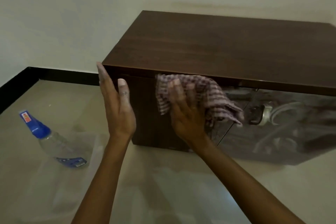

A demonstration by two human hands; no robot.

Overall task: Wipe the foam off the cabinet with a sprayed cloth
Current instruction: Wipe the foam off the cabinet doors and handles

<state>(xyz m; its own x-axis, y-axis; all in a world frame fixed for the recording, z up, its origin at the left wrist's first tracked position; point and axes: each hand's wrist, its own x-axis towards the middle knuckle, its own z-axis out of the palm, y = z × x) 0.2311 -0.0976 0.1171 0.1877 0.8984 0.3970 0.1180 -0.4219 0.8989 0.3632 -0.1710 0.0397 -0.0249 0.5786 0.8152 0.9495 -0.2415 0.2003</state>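
Note:
A low dark-brown wooden cabinet stands on the floor against the wall. Pale foam smears cover its right front door around a round handle; the left door looks clean. My right hand presses a checked purple-and-white cloth flat against the front, near the top edge between the two doors. My left hand lies with straight fingers against the cabinet's left front corner, holding nothing.
A clear spray bottle with a blue trigger head lies on the beige tiled floor to the left. A black skirting runs along the pale wall behind.

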